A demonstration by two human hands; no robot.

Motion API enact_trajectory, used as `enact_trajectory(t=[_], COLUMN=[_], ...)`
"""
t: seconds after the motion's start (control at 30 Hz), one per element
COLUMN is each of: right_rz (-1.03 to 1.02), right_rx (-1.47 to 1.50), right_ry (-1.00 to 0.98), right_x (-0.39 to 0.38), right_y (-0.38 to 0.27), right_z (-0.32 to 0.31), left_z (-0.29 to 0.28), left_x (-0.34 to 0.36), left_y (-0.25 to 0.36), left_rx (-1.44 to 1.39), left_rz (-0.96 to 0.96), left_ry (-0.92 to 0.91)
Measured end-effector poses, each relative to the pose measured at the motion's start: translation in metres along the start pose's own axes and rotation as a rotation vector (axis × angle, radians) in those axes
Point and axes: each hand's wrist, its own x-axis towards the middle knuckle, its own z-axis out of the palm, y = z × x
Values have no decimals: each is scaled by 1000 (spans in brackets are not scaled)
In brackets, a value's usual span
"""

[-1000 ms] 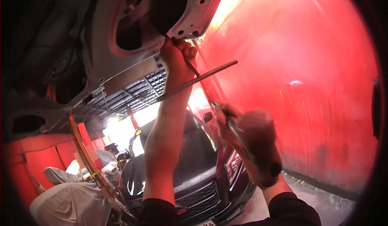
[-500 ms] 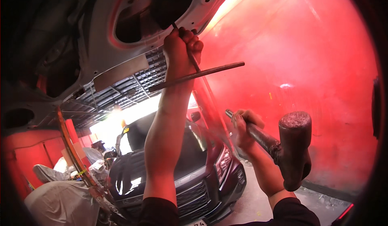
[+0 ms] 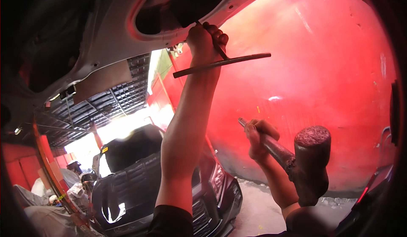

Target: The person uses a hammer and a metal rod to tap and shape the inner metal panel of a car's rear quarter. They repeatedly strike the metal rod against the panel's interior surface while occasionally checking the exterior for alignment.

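Observation:
My left hand (image 3: 207,37) is raised, its fingers wrapped round the shank of a T-shaped metal bar (image 3: 250,58). The crossbar lies below the fist, passing in front of my wrist. At the top, the shank's tip reaches the edge of a large opening in a raised vehicle panel (image 3: 106,44); its far end is hidden in the dark. Lower right, my right hand (image 3: 262,137) is closed round the handle of a hammer (image 3: 312,165). The heavy, worn cylindrical head is close to the camera, well apart from the T-bar.
A dark car (image 3: 131,186) stands beyond and below my left arm. A red wall (image 3: 339,84) fills the right side. At the left are a slanting orange post (image 3: 50,169) and items under a grey cover (image 3: 48,222). A thin strut (image 3: 69,109) hangs near the panel's edge.
The car and wall have shifted left in view, while the panel and my left hand with the T-bar appear farther right. Both hands keep their grips; the hammer has barely moved.

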Motion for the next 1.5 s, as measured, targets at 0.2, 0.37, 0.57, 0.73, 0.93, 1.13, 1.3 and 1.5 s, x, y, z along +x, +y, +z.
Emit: enact_trajectory(t=[0.2, 0.37, 0.57, 0.73, 0.93, 1.13, 1.3, 1.5], right_rz=[-45, -37, -115, -310, -211, -16, -131, -87], right_rx=[64, -382, -314, -244, -158, -336, -323, -245], right_ry=[-107, -143, -59, -31, 51, 1, 3, 58], right_x=[3, 9, 3, 12, 85, 110, 54, -3], right_y=[-11, -15, -38, -61, -33, 34, 0, -28], right_z=[-23, -24, -36, -26, 29, 49, -9, -31], left_z=[8, 9, 10, 8, -4, -37, -21, -2], left_x=[-1, -1, 1, -1, 18, 76, 27, -13], left_y=[1, 0, 1, 0, -10, -40, -24, -1], left_rx=[-97, -128, -180, -183, -208, 303, -306, -299], left_rz=[-30, -16, -24, -1, -6, 514, -22, -96], left_ry=[27, 19, 31, -5, -107, -531, -115, 12])
